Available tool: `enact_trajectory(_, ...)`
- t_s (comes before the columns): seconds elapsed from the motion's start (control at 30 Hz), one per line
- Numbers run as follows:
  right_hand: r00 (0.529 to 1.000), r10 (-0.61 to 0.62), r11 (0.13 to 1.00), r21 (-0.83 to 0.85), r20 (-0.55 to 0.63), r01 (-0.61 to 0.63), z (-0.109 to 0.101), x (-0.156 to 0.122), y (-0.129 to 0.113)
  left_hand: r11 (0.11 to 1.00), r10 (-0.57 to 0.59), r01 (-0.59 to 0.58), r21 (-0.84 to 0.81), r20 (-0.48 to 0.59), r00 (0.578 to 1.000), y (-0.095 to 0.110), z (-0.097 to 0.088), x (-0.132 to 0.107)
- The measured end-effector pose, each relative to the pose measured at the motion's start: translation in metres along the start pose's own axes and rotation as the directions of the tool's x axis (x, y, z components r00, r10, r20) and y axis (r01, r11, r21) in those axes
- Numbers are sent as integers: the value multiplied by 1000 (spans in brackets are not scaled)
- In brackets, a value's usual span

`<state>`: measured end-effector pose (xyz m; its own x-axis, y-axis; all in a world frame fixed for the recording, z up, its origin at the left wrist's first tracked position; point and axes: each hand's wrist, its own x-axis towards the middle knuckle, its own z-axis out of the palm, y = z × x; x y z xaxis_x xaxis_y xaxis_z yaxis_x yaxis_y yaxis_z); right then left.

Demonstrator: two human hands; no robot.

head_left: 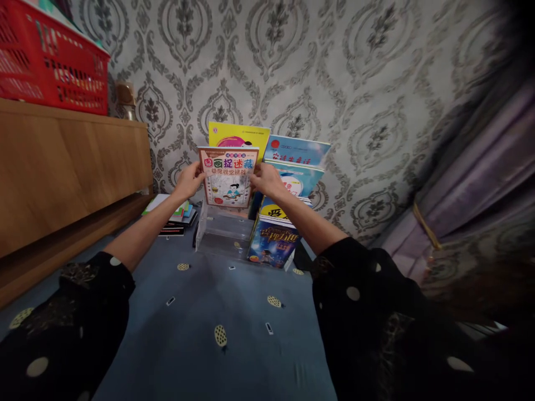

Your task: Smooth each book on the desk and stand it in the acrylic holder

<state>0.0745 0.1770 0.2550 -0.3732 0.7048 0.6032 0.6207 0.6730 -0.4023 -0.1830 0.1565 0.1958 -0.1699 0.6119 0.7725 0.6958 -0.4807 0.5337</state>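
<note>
A picture book [229,181] with a brown border and colourful title stands upright between my hands. My left hand [190,179] pinches its left edge and my right hand [266,179] grips the right edge. Behind it rises a taller yellow book [238,135]. Below the picture book, a clear tiered rack [223,236] shows bare lower steps. On the right side of the rack, books stand in stepped rows: a blue book [297,151] at the back, a light-blue book [307,177], a yellow book partly behind my right forearm, and a dark-blue book [273,244] in front.
Left of the rack lies a stack of books [178,217]. A wooden cabinet [75,167] runs along the left, with a red basket [54,55] on top. Patterned wallpaper is behind; a purple curtain [451,178] hangs at right. Blue patterned cloth [234,356] covers the surface.
</note>
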Motion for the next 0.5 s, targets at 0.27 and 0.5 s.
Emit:
enact_trajectory(0.27, 995, -59, 998, 26, -76, 61, -14, -33, 4, 974, -54, 53, 220, 0, 999, 10, 11, -3)
enact_trajectory(0.5, 995, -72, 989, 124, -74, 80, -5, -60, 21, 965, -85, 70, 255, 48, 995, 15, 11, -8)
